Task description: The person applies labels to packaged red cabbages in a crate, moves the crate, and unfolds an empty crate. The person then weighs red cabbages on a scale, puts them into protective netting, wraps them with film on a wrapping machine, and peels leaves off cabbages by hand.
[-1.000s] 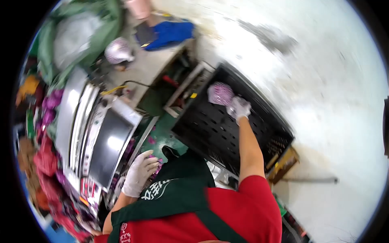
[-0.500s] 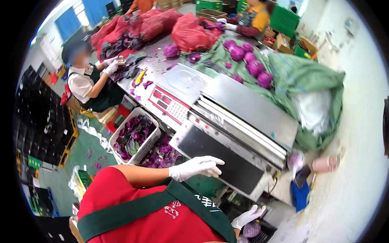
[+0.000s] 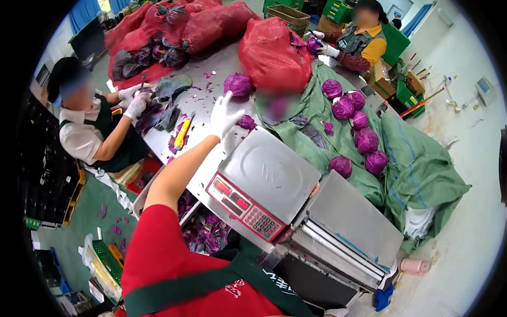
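Note:
My left hand [image 3: 226, 117], in a white glove, reaches over the table with its fingers spread and nothing in it. Just beyond it sits a purple cabbage [image 3: 237, 85], with a smaller purple piece [image 3: 246, 122] nearer the scale. Only a white sliver of my right hand [image 3: 336, 312] shows at the bottom edge, its fingers hidden. Below my left hand stands a weighing scale [image 3: 268, 171] with a red-lit display. A wrapping machine [image 3: 346, 211] adjoins it on the right. Several purple cabbages [image 3: 343, 108] lie on green sacking [image 3: 311, 145].
Red mesh sacks [image 3: 277, 55] and a yellow-handled knife [image 3: 182, 133] are on the table. One co-worker's gloved hands [image 3: 136, 103] trim leaves at left; another co-worker's hand [image 3: 328, 50] holds a cabbage at the back. Purple leaves [image 3: 203, 232] lie below the table edge.
My left hand has moved from above the wrapping machine forward to the cabbages beyond the scale. My right hand has dropped almost out of view. The camera view has shifted.

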